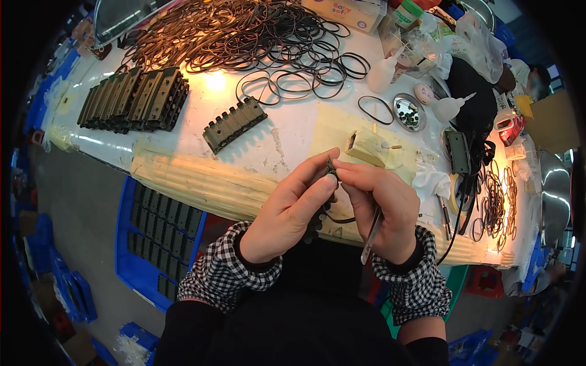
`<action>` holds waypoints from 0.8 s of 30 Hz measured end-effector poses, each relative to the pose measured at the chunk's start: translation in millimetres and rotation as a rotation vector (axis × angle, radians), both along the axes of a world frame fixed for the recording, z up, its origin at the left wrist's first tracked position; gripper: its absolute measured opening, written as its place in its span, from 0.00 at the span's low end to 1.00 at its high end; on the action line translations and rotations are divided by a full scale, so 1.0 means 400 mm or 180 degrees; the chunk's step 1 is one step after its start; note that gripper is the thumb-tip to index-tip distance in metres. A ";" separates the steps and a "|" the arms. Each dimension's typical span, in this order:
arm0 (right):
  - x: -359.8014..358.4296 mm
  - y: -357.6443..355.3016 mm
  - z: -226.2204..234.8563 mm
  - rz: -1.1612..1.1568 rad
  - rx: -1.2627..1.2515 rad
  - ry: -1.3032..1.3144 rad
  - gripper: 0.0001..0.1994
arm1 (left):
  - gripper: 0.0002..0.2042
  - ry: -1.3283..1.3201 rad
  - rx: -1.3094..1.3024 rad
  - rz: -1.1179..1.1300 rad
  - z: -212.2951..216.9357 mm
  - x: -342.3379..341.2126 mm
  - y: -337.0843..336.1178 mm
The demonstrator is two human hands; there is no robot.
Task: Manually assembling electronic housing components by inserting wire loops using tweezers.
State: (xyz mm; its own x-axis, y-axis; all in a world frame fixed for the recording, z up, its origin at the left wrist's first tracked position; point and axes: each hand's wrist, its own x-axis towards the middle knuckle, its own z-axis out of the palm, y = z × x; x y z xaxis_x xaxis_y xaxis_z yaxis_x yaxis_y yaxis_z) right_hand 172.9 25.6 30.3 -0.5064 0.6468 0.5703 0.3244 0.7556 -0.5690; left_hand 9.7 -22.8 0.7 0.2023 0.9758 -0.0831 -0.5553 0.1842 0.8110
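My left hand point(282, 218) is closed around a dark green ridged part point(315, 221), held upright over the table's front edge. The fingers and thumb hide most of it. At its top, my right hand point(390, 204) meets it with thumb and forefinger pinched together. A slim, flat metal tool point(371, 239) is also tucked in the right hand and points down toward me. Between the hands shows a thin black rubber ring point(339, 219), which seems to go around the part. A similar ridged part point(235, 124) lies beyond my left hand.
Ridged parts point(134, 99) stand in a row at left, below a heap of rubber rings point(226, 36). A yellowish block point(366, 149), a round dish point(409, 113) and squeeze bottles point(382, 74) lie beyond my right hand. A blue crate point(124, 244) of parts sits below left.
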 end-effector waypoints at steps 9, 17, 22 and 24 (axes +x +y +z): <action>-0.008 0.016 -0.013 0.0072 -0.0580 0.0329 0.08 | 0.27 0.0263 0.0074 -0.0095 -0.005 -0.041 0.029; -0.005 0.017 -0.013 -0.0075 -0.0715 0.0196 0.08 | 0.26 0.0369 0.0143 0.0060 -0.015 -0.020 0.019; 0.003 0.035 -0.038 0.0079 -0.0165 -0.0005 0.09 | 0.21 0.0143 0.0122 0.0177 -0.022 -0.006 0.018; 0.008 0.037 -0.050 0.0171 -0.0077 -0.0030 0.10 | 0.19 0.0066 0.0135 0.0133 -0.031 -0.005 0.018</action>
State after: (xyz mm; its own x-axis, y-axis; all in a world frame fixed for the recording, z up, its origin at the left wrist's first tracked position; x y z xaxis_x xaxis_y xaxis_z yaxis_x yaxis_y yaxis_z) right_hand 176.0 40.5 10.3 -0.5460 0.6322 0.5498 0.2894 0.7581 -0.5844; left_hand 7.7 -15.6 -11.5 0.1600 0.9861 -0.0451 -0.5447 0.1263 0.8291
